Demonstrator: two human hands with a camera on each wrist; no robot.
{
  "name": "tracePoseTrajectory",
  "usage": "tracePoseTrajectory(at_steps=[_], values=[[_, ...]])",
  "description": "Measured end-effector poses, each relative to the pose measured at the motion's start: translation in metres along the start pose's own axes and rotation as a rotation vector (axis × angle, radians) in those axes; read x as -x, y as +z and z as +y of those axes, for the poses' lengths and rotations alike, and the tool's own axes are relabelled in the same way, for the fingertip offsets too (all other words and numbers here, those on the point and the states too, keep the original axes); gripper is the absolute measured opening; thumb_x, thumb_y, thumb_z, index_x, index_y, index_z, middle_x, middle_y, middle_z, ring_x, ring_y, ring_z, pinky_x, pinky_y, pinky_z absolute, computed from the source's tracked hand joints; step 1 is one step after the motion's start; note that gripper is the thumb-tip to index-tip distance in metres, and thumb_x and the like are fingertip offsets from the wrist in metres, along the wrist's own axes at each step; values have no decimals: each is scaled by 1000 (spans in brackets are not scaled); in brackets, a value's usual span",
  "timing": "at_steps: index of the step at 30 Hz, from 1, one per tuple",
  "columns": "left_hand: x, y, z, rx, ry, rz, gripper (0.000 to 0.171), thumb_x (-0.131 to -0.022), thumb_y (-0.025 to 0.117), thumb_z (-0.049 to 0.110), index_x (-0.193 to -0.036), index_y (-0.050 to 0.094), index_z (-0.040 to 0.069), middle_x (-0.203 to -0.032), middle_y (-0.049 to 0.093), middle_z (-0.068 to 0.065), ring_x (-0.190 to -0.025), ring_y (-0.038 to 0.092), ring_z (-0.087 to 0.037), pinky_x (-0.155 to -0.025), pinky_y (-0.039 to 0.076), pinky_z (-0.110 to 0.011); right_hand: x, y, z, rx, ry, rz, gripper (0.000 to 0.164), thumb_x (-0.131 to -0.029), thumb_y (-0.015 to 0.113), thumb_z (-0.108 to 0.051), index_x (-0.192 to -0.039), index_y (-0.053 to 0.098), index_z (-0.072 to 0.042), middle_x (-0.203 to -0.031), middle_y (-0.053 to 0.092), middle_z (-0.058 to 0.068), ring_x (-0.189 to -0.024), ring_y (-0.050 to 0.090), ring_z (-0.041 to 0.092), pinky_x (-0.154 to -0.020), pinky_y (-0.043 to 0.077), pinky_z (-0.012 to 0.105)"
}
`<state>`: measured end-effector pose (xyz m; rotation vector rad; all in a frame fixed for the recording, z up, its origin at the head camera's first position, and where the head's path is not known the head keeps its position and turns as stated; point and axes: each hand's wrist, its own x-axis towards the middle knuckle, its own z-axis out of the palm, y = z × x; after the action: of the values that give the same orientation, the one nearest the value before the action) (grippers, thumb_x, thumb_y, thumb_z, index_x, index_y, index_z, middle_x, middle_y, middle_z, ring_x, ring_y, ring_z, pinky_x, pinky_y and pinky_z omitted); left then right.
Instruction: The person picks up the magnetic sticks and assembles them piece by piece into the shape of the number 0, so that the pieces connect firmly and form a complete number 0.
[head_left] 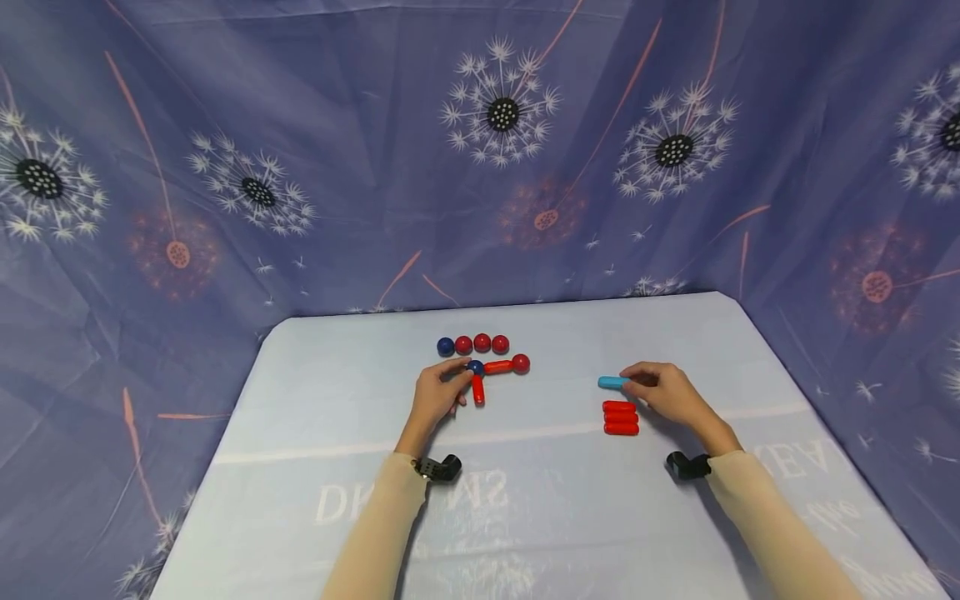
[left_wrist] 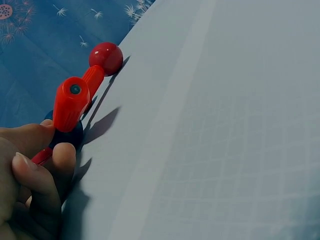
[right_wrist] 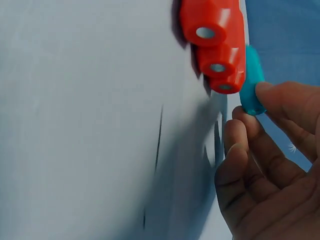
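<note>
My left hand (head_left: 437,392) pinches a dark blue ball (head_left: 475,367) between thumb and fingers. Two red magnetic rods join that ball: one rod (head_left: 498,367) runs right to a red ball (head_left: 521,363), the other (head_left: 478,390) points toward me with a free end. In the left wrist view, part of another red piece (left_wrist: 42,156) shows between the fingers, mostly hidden. On the right, my right hand (head_left: 667,393) pinches a light blue rod (head_left: 611,382) by its right end. Just nearer than this rod lie three red rods (head_left: 621,418) side by side, metal showing in their ends.
Behind the joined pieces, a dark blue ball (head_left: 446,347) and three red balls (head_left: 482,342) stand in a row. The white tabletop (head_left: 555,500) runs back to a purple curtain (head_left: 390,167) with dandelion prints, which also hangs at both sides.
</note>
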<state>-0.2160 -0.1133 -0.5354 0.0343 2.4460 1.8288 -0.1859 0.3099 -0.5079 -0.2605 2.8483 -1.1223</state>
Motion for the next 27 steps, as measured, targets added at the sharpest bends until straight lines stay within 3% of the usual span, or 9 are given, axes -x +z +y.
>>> tracePoseTrajectory(at_steps=[13,24,27], values=[[-2,1,0,-1,-2,-8,33,-99,71,22,-132,71,17,-115,72,-9,-47,57,-11,-41,42,-22,0,-1,-3,5,16,-47,24,-97,71,-15,-117,72,-3,-100,72,11,-86,62,21,-68,52,26],[-2,1,0,3,-3,-6,33,-98,72,21,-131,72,16,-116,72,-10,-46,56,-9,-40,42,-23,3,-5,-2,7,29,-128,22,-96,65,-7,-116,72,-1,-106,71,15,-85,60,21,-66,52,29],[-2,-1,1,5,-8,-5,33,-98,72,21,-131,72,16,-115,72,-10,-47,57,-10,-40,43,-23,0,-5,-7,8,27,-150,23,-97,63,-7,-118,72,-2,-110,71,16,-90,62,23,-71,54,31]])
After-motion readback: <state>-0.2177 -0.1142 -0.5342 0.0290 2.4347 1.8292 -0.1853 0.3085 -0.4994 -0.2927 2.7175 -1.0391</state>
